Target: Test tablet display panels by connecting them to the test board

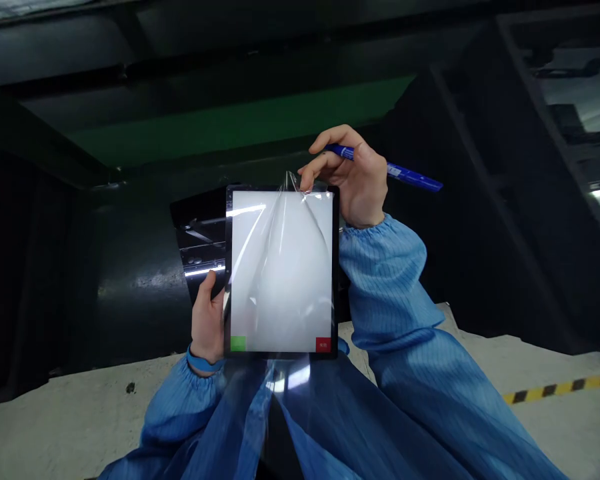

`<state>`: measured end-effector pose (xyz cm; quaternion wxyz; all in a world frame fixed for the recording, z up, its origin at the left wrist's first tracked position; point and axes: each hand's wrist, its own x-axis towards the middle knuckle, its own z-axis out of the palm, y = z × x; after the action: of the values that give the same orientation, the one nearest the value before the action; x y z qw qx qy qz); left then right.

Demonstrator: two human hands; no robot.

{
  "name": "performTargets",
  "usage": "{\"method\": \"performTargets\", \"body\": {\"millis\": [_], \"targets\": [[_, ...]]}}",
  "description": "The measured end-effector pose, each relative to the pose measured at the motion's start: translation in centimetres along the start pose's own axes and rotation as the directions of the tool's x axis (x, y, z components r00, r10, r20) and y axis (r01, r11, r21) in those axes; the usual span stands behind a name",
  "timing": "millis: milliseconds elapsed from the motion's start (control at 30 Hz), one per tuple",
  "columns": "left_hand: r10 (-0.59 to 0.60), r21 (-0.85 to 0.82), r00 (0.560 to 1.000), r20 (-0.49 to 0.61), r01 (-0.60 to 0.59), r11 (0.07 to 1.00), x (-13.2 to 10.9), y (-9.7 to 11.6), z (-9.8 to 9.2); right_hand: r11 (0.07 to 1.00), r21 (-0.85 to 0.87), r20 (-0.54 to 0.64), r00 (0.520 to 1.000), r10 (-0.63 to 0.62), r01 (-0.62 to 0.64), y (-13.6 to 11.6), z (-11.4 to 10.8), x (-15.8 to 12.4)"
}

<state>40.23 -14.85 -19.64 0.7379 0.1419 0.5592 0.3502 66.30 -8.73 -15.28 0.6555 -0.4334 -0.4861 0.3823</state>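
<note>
Tablet point(280, 287), lit white, in front of you; left hand point(209, 327) holds its left edge, fingers hidden. Right hand point(357, 180) grips blue pen point(415, 177), fingertips at raised clear film point(287, 183). Film handling, apparently; next move calls for steady tablet, pen clear.

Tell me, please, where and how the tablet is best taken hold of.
I would grip the tablet by the lower part of its left edge, coming from the left, where the left hand is: this side is straight. Better avoid the top edge, as clear film is bunched there, near the right hand.
</note>
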Motion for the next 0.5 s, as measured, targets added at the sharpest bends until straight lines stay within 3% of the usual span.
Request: {"method": "performTargets", "body": {"millis": [133, 233, 300, 367, 500], "targets": [[-0.067, -0.068, 0.998, 0.016, 0.068, 0.995, -0.4, 0.4, 0.4, 1.0, -0.022, 0.266, 0.964, 0.013, -0.007, -3.7, 1.0, 1.6], [-0.072, -0.139, 0.997, 0.009, 0.072, 0.988, -0.7, 0.4, 0.7, 1.0, 0.014, 0.519, 0.855, 0.009, -0.019, -6.7, 3.8, 2.7], [-0.049, -0.142, 0.998, 0.035, 0.053, 0.988, -0.9, 0.2, 0.7, 0.997, 0.071, 0.639, 0.767, -0.059, 0.018, -8.1, 6.0, 3.2], [-0.037, -0.117, 0.998, 0.053, 0.043, 0.992, -1.2, 0.0, 0.6, 0.992, 0.087, 0.693, 0.71, -0.125, 0.09, -9.0, 8.1, 3.4], [-0.067, -0.1, 0.996, 0.062, 0.073, 0.992, -1.7, 0.0, 0.1, 0.983, 0.04, 0.72, 0.677, -0.153, 0.18, -9.8, 10.9, 3.2]]}}
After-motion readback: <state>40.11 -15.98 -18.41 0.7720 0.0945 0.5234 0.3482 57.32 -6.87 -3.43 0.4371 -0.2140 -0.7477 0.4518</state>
